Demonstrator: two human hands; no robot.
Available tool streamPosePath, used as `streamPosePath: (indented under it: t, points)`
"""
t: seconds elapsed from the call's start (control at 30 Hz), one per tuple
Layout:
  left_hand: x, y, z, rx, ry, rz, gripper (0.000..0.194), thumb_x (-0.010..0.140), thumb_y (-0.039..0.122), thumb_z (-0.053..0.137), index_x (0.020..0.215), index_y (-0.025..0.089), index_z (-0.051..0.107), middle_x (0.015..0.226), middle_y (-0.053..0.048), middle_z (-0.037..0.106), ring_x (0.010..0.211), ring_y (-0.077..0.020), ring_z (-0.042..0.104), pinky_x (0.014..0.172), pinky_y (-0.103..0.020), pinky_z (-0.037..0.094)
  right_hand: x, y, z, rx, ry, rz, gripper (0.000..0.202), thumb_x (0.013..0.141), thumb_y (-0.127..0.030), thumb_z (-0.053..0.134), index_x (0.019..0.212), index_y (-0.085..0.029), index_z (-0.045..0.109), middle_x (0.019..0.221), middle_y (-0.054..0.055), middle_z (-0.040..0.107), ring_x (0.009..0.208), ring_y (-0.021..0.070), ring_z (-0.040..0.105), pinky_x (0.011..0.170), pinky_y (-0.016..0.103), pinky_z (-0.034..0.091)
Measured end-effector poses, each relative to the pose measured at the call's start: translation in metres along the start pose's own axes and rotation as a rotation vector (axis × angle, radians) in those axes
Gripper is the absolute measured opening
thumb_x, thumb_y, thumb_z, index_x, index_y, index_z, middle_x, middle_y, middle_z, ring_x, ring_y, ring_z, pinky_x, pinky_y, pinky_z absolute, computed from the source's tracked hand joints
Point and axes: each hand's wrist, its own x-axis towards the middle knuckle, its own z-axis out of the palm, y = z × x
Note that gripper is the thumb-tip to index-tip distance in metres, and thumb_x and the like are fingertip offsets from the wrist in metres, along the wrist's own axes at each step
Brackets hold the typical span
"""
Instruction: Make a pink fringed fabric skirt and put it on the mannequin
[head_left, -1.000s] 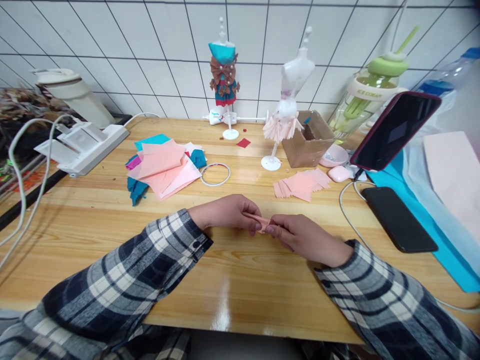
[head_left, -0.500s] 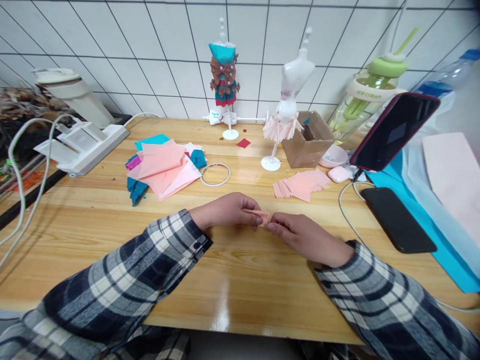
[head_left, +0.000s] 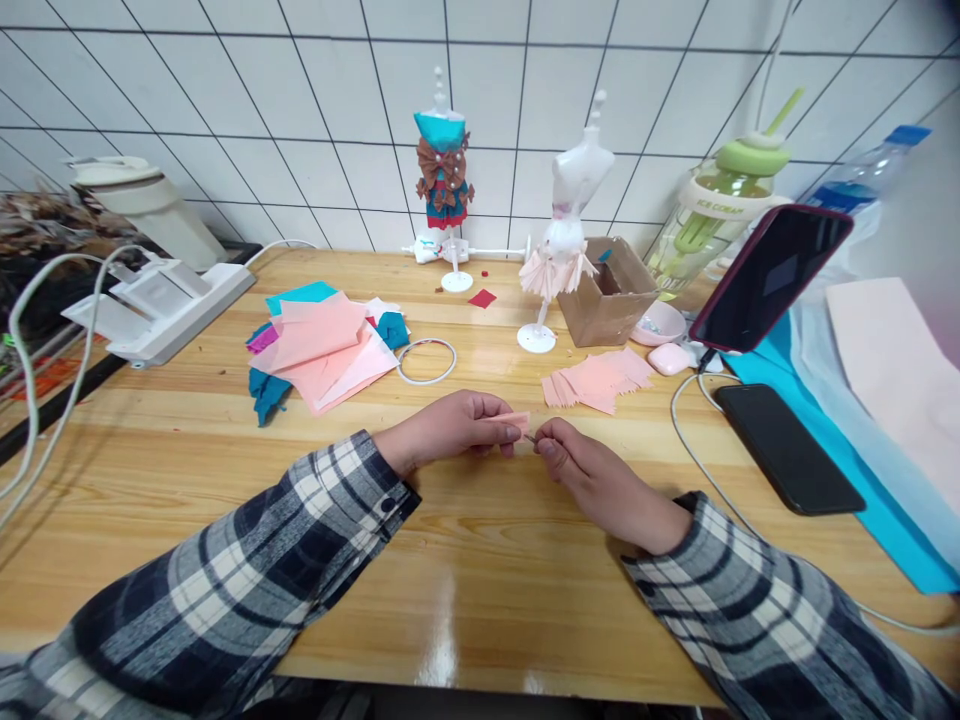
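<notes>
My left hand [head_left: 454,432] is closed, pinching a small strip of folded pink crepe paper [head_left: 519,420] above the middle of the table. Just right of it, my right hand [head_left: 592,470] is closed on a thin dark tool [head_left: 531,438], whose tip points at the paper; most of it is hidden in the fingers, so its kind is unclear. Beyond my hands stands a white mini mannequin [head_left: 581,175] with a pleated pink paper skirt [head_left: 556,270]. Fringed pink paper pieces [head_left: 600,380] lie in front of it.
Another mini mannequin [head_left: 442,170] wears a blue and brown outfit. Coloured paper sheets [head_left: 322,340] and a white ring [head_left: 427,361] lie at left. A cardboard box [head_left: 607,300], a propped phone [head_left: 772,275], a flat phone [head_left: 791,448] and a cable stand at right. A power strip [head_left: 180,315] lies far left.
My right hand has drawn slightly away from the pink paper, showing the thin tool between the hands. The camera view has tilted up a little.
</notes>
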Motion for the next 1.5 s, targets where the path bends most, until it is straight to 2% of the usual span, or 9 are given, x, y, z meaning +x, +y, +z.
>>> streamPosePath:
  t: [1.13,1.27,1.4,1.5]
  points:
    - [0.002,-0.004,0.0,0.03,-0.001,0.025,0.044,0.074,0.056,0.065,0.083,0.013,0.063,0.074,-0.001,0.063,0.056,-0.0078,0.043,0.053,-0.021,0.032,0.002,0.0,0.001,-0.034,0.011,0.007,0.025,0.098,-0.04,0.031,0.086,-0.022,0.043,0.071,-0.002,0.051,0.067,0.015,0.047,0.062,0.028,0.034]
    - [0.001,-0.005,-0.001,0.047,0.02,0.024,0.043,0.075,0.055,0.064,0.084,0.013,0.065,0.074,-0.002,0.063,0.057,-0.0085,0.044,0.053,-0.021,0.033,0.0,-0.001,-0.006,-0.048,-0.009,0.014,0.027,0.097,-0.041,0.033,0.081,-0.022,0.044,0.069,-0.003,0.051,0.065,0.0144,0.047,0.06,0.027,0.033]
    - [0.0,-0.002,-0.002,0.116,-0.019,0.006,0.039,0.074,0.052,0.065,0.084,0.015,0.066,0.073,-0.001,0.064,0.058,-0.0093,0.047,0.054,-0.021,0.034,-0.001,-0.004,-0.018,-0.033,0.091,0.034,0.036,0.094,-0.05,0.037,0.079,-0.02,0.051,0.07,-0.001,0.053,0.067,0.0148,0.048,0.06,0.027,0.035]
    - [0.0,0.002,-0.001,0.235,-0.089,-0.007,0.035,0.074,0.05,0.065,0.082,0.016,0.069,0.07,0.001,0.065,0.06,-0.0101,0.05,0.055,-0.021,0.034,0.0,-0.007,-0.015,-0.034,0.126,0.04,0.037,0.086,-0.055,0.051,0.094,-0.02,0.06,0.065,-0.002,0.052,0.062,0.0141,0.047,0.057,0.027,0.035]
